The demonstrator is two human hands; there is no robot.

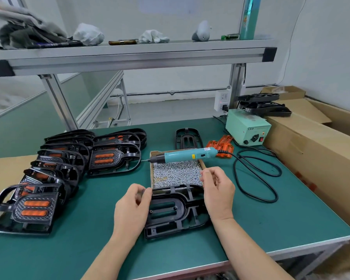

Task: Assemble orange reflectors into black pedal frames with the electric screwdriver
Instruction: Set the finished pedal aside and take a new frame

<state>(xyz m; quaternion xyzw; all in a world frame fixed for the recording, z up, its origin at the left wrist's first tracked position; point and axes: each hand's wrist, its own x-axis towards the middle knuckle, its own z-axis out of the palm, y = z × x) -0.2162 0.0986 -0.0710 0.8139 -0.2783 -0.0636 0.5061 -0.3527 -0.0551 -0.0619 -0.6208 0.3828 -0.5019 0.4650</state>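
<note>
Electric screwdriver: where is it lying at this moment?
Head view, centre: the electric screwdriver lies across the far edge of the screw box, with loose orange reflectors at its right end.

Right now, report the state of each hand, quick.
Left hand: fingers curled beside the black pedal frame; any hold cannot be told.
Right hand: fingers pinched together at the screw tray's edge; any hold cannot be told.

A mint-green power supply box [248, 126] with a black knob and a red switch stands at the back right of the green table [85, 229], just beside long cardboard boxes [311, 142]. A white socket [222, 100] is mounted behind it. On the aluminium shelf [129, 55] above lie white gloves [153, 36], crumpled grey cloth [28, 33] and an upright green cylinder [249, 17].
</note>
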